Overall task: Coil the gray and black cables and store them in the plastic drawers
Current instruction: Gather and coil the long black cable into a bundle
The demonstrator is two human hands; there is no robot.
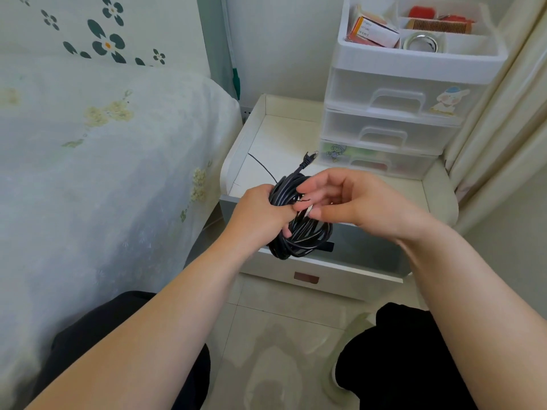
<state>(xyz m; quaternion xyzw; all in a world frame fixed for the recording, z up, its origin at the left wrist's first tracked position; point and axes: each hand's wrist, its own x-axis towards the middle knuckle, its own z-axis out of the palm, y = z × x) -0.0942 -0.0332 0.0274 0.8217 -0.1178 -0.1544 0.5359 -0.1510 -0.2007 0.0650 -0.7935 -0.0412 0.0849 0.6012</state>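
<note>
One cable in play: black cable (299, 220) wound into coil, held above open nightstand drawer (349, 261). Left hand (260, 214) clamps bundle; right hand (343, 199) fingers pinch small tie at coil's middle. Plug end (307, 159) sticks up loose. Plastic drawers (393, 125) all closed; storing left. Gray cable not visible.

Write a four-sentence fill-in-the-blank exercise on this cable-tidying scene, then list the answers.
1. The left hand grips a coiled cable whose colour is ____.
2. The right hand pinches something small at the ____ of the coil.
3. The plastic drawer unit stands on a white ____.
4. The three plastic drawers are all ____.

Answers: black; top; nightstand; closed
</note>
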